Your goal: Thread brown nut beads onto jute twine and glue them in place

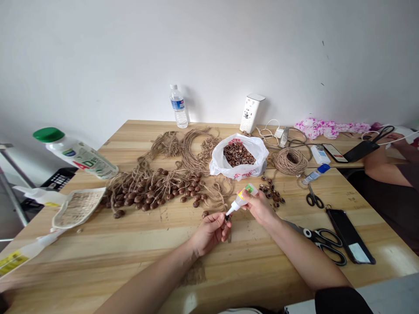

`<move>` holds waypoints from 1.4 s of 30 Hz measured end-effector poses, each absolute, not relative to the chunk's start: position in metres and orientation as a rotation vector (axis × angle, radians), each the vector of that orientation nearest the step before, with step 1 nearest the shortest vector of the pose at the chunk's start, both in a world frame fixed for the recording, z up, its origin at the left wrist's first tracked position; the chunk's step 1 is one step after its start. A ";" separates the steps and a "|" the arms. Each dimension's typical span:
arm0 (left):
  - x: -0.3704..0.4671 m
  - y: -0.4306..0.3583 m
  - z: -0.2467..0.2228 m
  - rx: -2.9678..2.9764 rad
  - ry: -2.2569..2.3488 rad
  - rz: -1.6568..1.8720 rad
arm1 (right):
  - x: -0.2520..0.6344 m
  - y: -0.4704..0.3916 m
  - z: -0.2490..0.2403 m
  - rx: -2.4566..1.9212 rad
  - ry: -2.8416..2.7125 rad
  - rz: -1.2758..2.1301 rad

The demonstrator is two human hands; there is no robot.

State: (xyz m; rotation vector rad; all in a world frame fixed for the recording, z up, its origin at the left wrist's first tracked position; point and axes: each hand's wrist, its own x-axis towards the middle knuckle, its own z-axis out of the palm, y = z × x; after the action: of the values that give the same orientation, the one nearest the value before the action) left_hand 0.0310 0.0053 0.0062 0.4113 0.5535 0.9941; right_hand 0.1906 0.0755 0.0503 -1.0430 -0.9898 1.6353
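My right hand (261, 206) is closed round a small glue bottle (239, 200) with a white tapered nozzle, tipped down to the left. Its tip meets a small dark nutshell piece (227, 218) pinched in the fingers of my left hand (208, 232). Whether glue is coming out is too small to see. Behind my left hand lies a pile of brown nuts (153, 192) tied to jute cords. Cut shell pieces fill a white plastic bag (217, 163), and several loose shell halves (272, 192) lie beyond my right hand.
A jute twine ball (291, 161), glue stick (316, 174), small scissors (314, 199), large scissors (330, 244) and black phone case (350, 235) lie rightward. Leftward are a leaning large bottle (81, 155) and woven tray (78, 208). Another person's arm (379, 165) rests far right.
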 end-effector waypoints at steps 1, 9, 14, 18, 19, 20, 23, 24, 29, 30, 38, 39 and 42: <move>0.031 0.005 0.006 0.414 0.554 0.991 | 0.190 0.076 0.050 -1.043 -0.988 1.643; 0.031 0.005 0.005 0.423 0.558 0.987 | 0.191 0.076 0.051 -1.025 -0.989 1.647; 0.031 0.005 0.006 0.423 0.563 0.986 | 0.191 0.077 0.050 -1.020 -1.003 1.638; 0.030 0.005 0.006 0.422 0.555 0.991 | 0.192 0.077 0.050 -1.015 -0.995 1.640; 0.030 0.005 0.006 0.420 0.552 0.991 | 0.192 0.076 0.050 -1.017 -0.990 1.640; 0.030 0.005 0.006 0.416 0.551 0.992 | 0.192 0.076 0.051 -1.018 -0.985 1.642; 0.030 0.006 0.005 0.407 0.550 1.000 | 0.191 0.077 0.052 -1.020 -0.989 1.640; 0.031 0.006 0.005 0.405 0.550 1.003 | 0.191 0.077 0.052 -1.019 -0.998 1.635; 0.031 0.005 0.005 0.412 0.538 1.003 | 0.195 0.076 0.048 -1.003 -1.141 1.559; 0.031 0.005 0.005 0.415 0.538 1.002 | 0.196 0.075 0.049 -1.004 -1.188 1.534; 0.031 0.005 0.009 0.411 0.559 0.997 | 0.200 0.062 0.081 -1.036 -1.567 1.302; 0.031 0.005 0.009 0.413 0.559 1.002 | 0.199 0.061 0.084 -1.034 -1.586 1.283; 0.031 0.005 0.010 0.415 0.554 1.000 | 0.198 0.060 0.088 -1.017 -1.625 1.239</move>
State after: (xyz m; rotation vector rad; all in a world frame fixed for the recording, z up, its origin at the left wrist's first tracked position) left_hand 0.0309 0.0053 0.0096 0.4154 0.5541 1.0002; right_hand 0.1984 0.0598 0.0878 -1.0168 -1.6249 1.2390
